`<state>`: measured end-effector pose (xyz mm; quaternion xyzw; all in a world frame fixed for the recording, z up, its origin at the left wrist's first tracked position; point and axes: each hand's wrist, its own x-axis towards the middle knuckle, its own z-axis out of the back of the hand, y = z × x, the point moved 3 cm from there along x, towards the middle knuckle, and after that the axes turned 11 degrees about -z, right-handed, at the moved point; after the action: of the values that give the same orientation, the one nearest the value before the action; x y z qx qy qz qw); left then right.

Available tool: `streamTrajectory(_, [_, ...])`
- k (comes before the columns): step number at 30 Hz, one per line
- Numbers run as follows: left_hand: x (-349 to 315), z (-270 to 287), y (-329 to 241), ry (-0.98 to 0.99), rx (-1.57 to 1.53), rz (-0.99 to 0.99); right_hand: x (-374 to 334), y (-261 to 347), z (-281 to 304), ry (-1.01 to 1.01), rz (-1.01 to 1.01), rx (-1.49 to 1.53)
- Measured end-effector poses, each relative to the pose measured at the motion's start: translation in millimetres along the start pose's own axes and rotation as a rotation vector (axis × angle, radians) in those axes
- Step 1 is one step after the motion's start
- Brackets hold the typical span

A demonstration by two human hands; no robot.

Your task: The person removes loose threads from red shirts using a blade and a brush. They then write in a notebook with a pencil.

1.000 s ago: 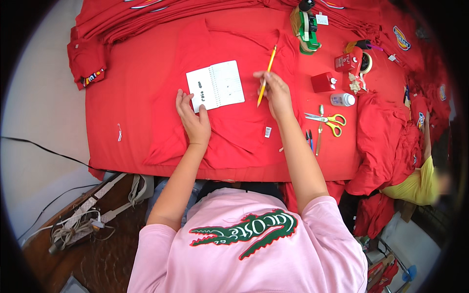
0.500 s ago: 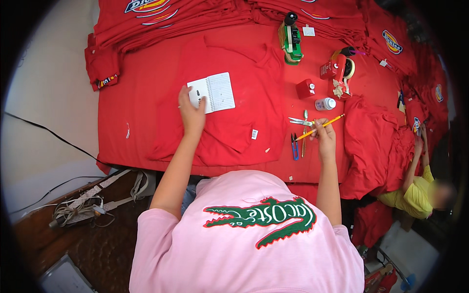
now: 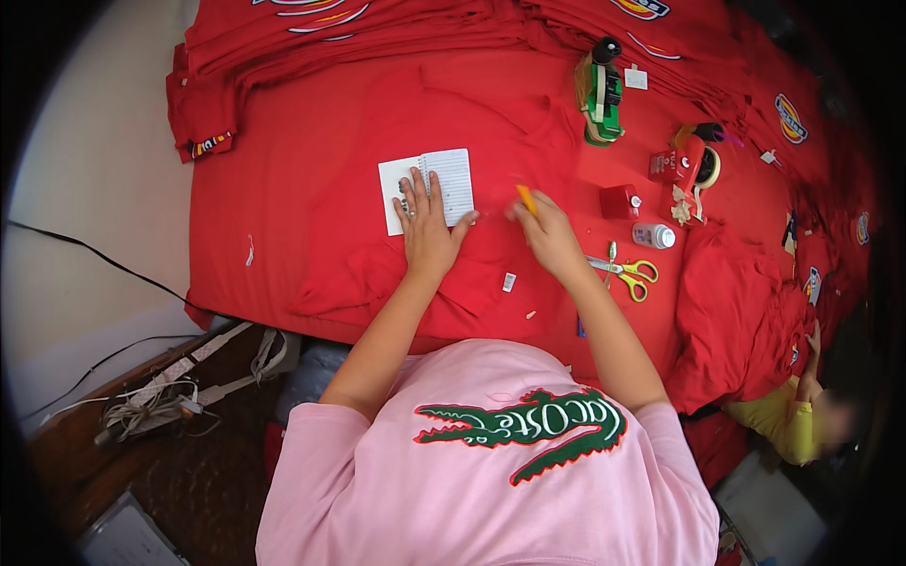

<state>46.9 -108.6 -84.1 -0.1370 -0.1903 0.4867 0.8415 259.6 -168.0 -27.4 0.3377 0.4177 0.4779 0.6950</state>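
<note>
My left hand (image 3: 427,224) lies flat, fingers spread, on a small white spiral notebook (image 3: 451,178) that rests on the red cloth (image 3: 311,189) covering the table. My right hand (image 3: 547,238) is closed around a yellow pencil (image 3: 526,198), blurred by motion, just right of the notebook. Both forearms reach over my pink shirt with a green crocodile print (image 3: 524,429).
Yellow-handled scissors (image 3: 630,274), a small white bottle (image 3: 653,236), a red box (image 3: 620,201), a red tape holder (image 3: 687,168) and a green tape dispenser (image 3: 602,94) lie to the right. Folded red garments (image 3: 349,28) are stacked at the back. Another person in yellow (image 3: 791,424) sits lower right. Cables (image 3: 151,406) lie on the floor.
My right hand has come back from beside the scissors toward the notebook, with the pencil. My left hand has slid farther onto the notebook.
</note>
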Motion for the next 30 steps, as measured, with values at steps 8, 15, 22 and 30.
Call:
streamTrajectory(8, [0, 32, 23, 0.053, -0.131, -0.228, 126, 53, -42, 0.002, 0.159, -0.481])
streamTrajectory(15, [3, 36, 34, 0.009, -0.169, -0.272, 126, 56, -40, 0.036, 0.141, -0.509])
streamTrajectory(22, [-2, 31, 43, -0.073, -0.244, -0.301, 117, 59, -43, 0.018, 0.147, -0.262])
streamTrajectory(30, [-32, 44, 49, -0.309, -0.332, 0.098, 132, 32, -48, -0.051, -0.166, 0.148])
